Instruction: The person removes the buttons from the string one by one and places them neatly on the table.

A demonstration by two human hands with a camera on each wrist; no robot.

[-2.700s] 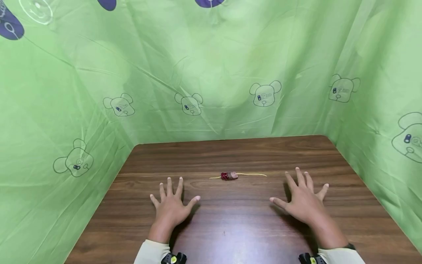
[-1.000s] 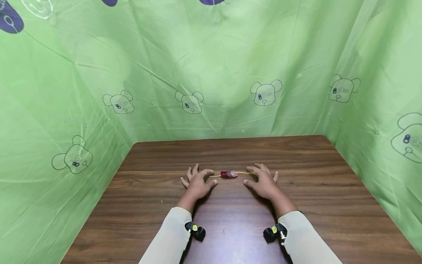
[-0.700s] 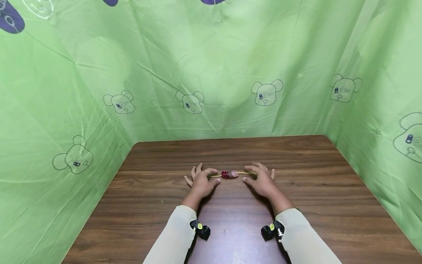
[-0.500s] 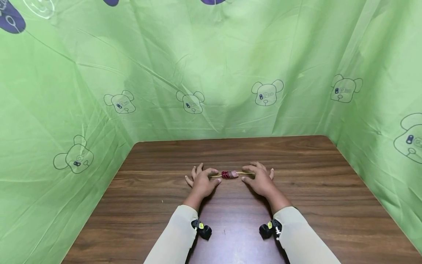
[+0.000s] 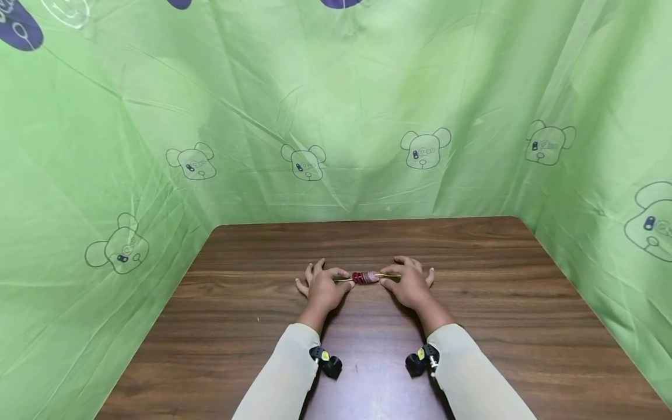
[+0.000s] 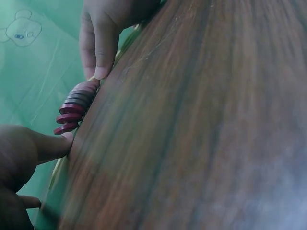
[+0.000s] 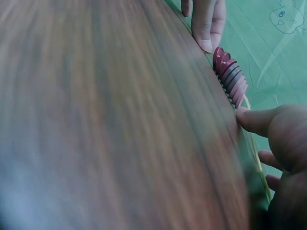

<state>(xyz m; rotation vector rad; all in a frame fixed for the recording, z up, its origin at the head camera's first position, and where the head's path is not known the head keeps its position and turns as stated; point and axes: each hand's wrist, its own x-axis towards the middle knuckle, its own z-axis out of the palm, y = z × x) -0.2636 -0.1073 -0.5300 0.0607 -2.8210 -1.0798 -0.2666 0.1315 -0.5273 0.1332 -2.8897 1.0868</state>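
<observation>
A short stack of round discs [image 5: 365,277], dark red at the left, grey in the middle and pink at the right, is strung on a thin yellow cord [image 5: 389,275] above the wooden table [image 5: 362,326]. At the dark red end my left hand [image 5: 322,289] pinches the cord between thumb and index finger. My right hand [image 5: 412,287] does the same at the pink end. Spread away from the cord are the other fingers of both hands. In the right wrist view the right thumb [image 7: 252,120] sits right against the pink discs [image 7: 239,92]; the fingertip contact is partly hidden.
A green curtain [image 5: 357,99] with printed bear heads surrounds the table's back and sides. The table's far edge [image 5: 367,221] lies beyond the hands. Black wrist cameras [image 5: 331,366] sit on both pale sleeves [image 5: 283,373].
Both hands have come inward from flat, spread positions on the table to the two ends of the disc stack. Thumbs and index fingers have since closed on the cord.
</observation>
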